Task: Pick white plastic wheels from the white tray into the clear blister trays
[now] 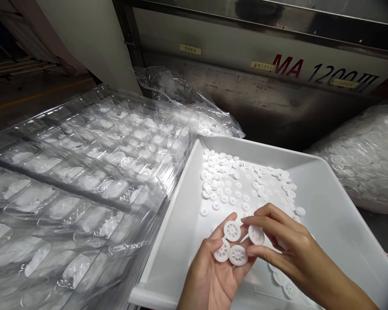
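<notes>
My left hand (pixel 215 269) is palm up over a grey plastic bin, with three white plastic gears (pixel 232 231) resting on its palm and fingers. The thumb presses on the leftmost of them. Just to the right, my right hand (pixel 283 243) pinches another white gear (pixel 256 235) between thumb and fingers, tilted beside the ones in the left palm. Below both hands, many similar white gears (pixel 228 184) lie scattered across the floor of the grey bin (pixel 330 206). Some of those gears are hidden behind my hands.
Stacked clear plastic trays (pixel 84 172) with pockets stand at the left, their contents white and blurred. A clear plastic bag (pixel 187 94) lies behind the bin. At the right bulges a large bag of white gears (pixel 365 159). A machine panel (pixel 226 56) with labels rises behind.
</notes>
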A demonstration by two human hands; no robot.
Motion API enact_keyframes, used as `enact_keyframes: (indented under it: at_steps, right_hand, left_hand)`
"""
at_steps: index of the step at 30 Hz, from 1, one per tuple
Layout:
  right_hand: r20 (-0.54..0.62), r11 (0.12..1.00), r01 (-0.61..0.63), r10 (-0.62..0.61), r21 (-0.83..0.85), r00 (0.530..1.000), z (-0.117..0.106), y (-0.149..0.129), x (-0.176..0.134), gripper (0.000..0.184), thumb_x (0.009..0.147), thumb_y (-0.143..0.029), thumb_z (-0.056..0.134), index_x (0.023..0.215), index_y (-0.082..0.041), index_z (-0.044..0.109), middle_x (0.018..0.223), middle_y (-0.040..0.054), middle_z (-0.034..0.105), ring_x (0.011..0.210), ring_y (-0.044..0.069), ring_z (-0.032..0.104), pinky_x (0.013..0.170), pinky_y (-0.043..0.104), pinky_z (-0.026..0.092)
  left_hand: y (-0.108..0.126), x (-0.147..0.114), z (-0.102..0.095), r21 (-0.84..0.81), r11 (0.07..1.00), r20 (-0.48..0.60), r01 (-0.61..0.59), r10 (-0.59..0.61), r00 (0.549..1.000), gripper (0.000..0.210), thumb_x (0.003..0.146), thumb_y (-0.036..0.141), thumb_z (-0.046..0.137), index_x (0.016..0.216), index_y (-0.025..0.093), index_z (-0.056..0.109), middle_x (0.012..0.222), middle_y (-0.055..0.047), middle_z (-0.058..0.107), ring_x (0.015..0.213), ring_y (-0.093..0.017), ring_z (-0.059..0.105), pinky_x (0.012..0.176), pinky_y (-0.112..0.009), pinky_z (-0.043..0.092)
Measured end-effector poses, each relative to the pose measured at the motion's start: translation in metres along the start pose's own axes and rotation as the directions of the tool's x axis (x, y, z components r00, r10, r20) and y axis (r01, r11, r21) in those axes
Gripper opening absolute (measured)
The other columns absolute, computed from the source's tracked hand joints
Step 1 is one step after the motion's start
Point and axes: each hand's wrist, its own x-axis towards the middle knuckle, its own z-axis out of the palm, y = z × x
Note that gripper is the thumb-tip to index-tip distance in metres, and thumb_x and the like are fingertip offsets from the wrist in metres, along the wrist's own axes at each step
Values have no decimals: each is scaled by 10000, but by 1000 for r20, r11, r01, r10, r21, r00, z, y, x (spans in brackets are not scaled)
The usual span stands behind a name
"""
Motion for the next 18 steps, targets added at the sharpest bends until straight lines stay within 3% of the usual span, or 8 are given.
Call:
enact_keyframes:
  at_steps: [4, 10, 15, 18]
  right_hand:
    - [33, 994, -58, 55, 90, 998, 1, 1, 0, 270, 878, -356, 594, 1124, -402, 492, 950, -27, 496, 726, 104, 492, 589, 226, 408]
    - [47, 986, -99, 94, 134, 994, -1, -1, 0, 283, 870, -360, 603, 1132, -398, 502, 987, -17, 511, 699, 112, 472, 593, 248, 410]
    - [41, 977, -141, 137, 162, 990, -1, -3, -1, 301, 865, -372, 602, 1144, -385, 493, 996, 1, 517, 741, 143, 484, 648, 279, 429]
    - [75, 926, -252, 240, 281, 968, -4, -3, -2, 376, 864, -365, 596, 1198, -394, 428, 1064, 7, 502, 878, 170, 493, 762, 293, 439]
  left_hand:
    - [0, -1, 0, -9, 1000, -6, 29, -29, 1000, 473, 899, 197, 380, 1351, 58, 367, 1220, -168, 627, 1045, -230, 631, 921, -362, 474]
    - [-1, 0, -3, -32, 999, 15, 31, -30, 999, 470, 892, 212, 395, 1340, 69, 394, 1237, -168, 615, 1053, -236, 622, 933, -379, 463]
    - [-1, 2, -4, -45, 999, 28, 28, -27, 999, 475, 894, 190, 388, 1353, 67, 369, 1241, -183, 609, 1091, -238, 603, 959, -393, 450]
    - [-1, 2, -3, -52, 999, 36, 13, -11, 999, 489, 904, 196, 361, 1374, 67, 322, 1260, -191, 592, 1155, -263, 561, 1021, -437, 400]
